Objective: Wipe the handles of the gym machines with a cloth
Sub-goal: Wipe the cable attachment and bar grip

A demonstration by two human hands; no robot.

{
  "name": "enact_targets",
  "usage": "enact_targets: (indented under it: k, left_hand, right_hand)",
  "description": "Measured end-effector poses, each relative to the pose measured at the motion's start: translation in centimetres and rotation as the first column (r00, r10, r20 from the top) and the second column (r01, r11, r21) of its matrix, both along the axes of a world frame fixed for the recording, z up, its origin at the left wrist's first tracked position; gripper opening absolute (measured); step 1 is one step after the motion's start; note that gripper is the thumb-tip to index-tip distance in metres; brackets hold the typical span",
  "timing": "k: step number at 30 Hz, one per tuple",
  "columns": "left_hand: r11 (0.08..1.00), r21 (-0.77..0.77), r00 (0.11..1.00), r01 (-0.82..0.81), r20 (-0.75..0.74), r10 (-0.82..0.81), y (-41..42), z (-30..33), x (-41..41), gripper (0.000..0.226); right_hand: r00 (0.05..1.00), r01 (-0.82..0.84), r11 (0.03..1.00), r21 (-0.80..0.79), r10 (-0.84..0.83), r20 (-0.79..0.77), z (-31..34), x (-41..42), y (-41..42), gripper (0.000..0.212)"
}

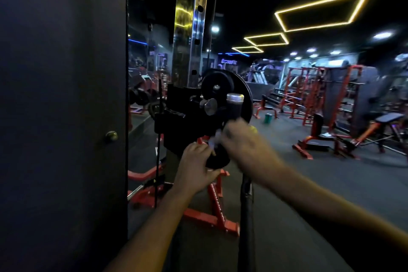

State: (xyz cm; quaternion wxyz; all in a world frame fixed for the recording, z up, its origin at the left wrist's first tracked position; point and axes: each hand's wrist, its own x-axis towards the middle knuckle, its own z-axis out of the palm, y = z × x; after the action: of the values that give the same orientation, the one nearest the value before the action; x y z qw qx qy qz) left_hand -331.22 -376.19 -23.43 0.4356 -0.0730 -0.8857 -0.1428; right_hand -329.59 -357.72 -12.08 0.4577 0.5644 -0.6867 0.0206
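A: Both forearms come in from 6 o'clock. Beyond them, the big things: the dark wall fills everything toward 9 o'clock, and the chrome post rises at 12.

B: And the machine?

A: The pulley block sits on that post, with the handle hanging off it toward 5 o'clock. It looks like steel under dark rubber, so stiff and likely to swivel if pushed sideways.

B: So steady it low?

A: That seems to be the plan. The left hand has fingers curled around the handle's lower end. The right hand is blurred, wrapped round the shaft just above; a pale scrap at its fingers is probably the cloth, soft and light, though I cannot tell how much of it there is.

B: Room to move?

A: Tight toward 9 o'clock, with the wall close. The orange frame stands underneath. Open floor spreads toward 3 o'clock. The knob and chrome cap stick out near 12, worth minding on upward strokes.
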Motion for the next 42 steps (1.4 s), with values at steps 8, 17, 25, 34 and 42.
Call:
enact_targets:
  k: [8, 17, 25, 34, 42]
  left_hand:
    - [0.994, 0.1, 0.997, 0.053, -0.061, -0.047, 0.0, -0.6, -0.7, 0.027]
    - [0.999, 0.036, 0.996, 0.037, -0.086, -0.034, -0.4, -0.6, -1.1, 0.027]
    - [0.997, 0.031, 0.992, 0.069, -0.11, -0.065, -0.6, -0.6, -1.9, 0.031]
    - [0.998, 0.024, 0.985, 0.063, -0.16, -0.059, -0.6, -0.9, -2.3, 0.027]
    - [0.993, 0.043, 0.972, 0.108, -0.215, -0.096, -0.6, -0.9, -2.0, 0.028]
  right_hand:
    - [0.935, 0.177, 0.972, 0.158, -0.116, -0.335, 4.5, 0.2, -0.7, 0.021]
    - [0.943, 0.32, 0.926, 0.201, -0.332, 0.028, 0.6, 1.1, -0.5, 0.039]
    - [0.929, 0.37, 0.919, 0.134, -0.363, -0.072, 5.5, 1.8, -1.1, 0.032]
    - [0.967, 0.221, 0.975, 0.034, -0.223, 0.124, 0.7, 0.8, -0.4, 0.037]
    - [0.874, 0.192, 0.78, -0.595, 0.14, 0.465, -3.6, 1.1, 1.5, 0.024]
